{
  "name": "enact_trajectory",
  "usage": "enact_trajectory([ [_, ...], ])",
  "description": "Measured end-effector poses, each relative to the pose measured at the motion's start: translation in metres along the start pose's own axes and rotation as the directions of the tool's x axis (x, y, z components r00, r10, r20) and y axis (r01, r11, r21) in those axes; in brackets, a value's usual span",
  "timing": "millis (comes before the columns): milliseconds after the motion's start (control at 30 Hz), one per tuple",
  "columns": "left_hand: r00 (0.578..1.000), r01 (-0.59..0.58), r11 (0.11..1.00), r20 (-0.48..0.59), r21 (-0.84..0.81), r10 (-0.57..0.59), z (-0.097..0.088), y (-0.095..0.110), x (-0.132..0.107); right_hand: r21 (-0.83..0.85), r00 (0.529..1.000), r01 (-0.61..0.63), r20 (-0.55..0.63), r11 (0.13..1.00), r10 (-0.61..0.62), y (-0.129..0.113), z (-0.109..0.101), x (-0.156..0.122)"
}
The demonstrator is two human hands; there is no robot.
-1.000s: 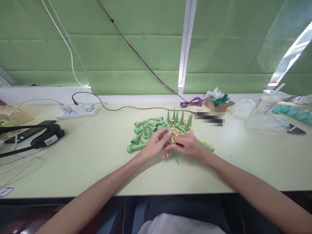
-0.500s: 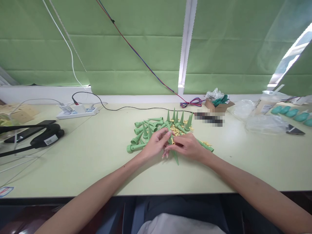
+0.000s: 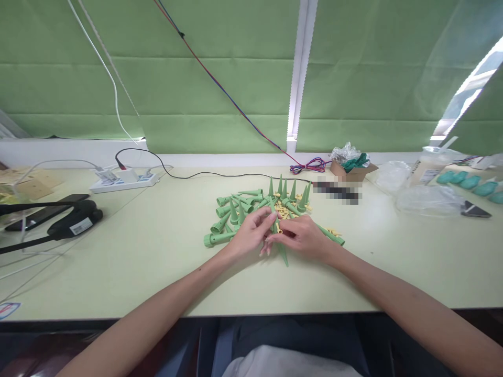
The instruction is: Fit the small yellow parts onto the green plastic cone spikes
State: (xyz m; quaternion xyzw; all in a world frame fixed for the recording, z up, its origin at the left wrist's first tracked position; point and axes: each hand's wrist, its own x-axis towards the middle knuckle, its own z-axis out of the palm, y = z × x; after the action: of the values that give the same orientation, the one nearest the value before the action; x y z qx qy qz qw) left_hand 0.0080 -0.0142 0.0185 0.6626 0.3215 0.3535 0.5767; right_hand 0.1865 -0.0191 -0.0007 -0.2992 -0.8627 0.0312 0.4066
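Observation:
My left hand is closed around a green plastic plant-watering spike, which points away from me. At the spike's near side, my right hand pinches a small yellow valve and presses it against the green plastic. How far the valve sits in the spike is hidden by the fingers. Below the hands, another green tapered tip shows. A pile of green tubes and upright green cones surrounds both hands on the far side. Loose yellow valves lie in its middle.
On the left are a white power strip and a black headset-like strap. A black cable runs along the back. Further right stand a small cardboard box, a drink cup, plastic bags and teal rounded objects.
Both hands hold almost the same pose over the pile. The view has shifted very slightly, and nothing has been taken or let go.

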Motion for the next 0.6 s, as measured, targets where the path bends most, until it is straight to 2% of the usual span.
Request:
enact_trajectory([
  [433, 1.000, 0.010, 1.000, 0.005, 0.010, -0.010, -0.0002, -0.0011, 0.0000, 0.007, 0.999, -0.026, 0.026, 1.000, 0.026, -0.0010, 0.0002, -0.0008],
  [600, 1.000, -0.003, 1.000, -0.001, 0.007, 0.003, -0.0010, -0.0038, 0.0009, 0.005, 0.995, -0.084, 0.057, 0.996, 0.084, -0.0019, 0.0005, -0.0011],
])
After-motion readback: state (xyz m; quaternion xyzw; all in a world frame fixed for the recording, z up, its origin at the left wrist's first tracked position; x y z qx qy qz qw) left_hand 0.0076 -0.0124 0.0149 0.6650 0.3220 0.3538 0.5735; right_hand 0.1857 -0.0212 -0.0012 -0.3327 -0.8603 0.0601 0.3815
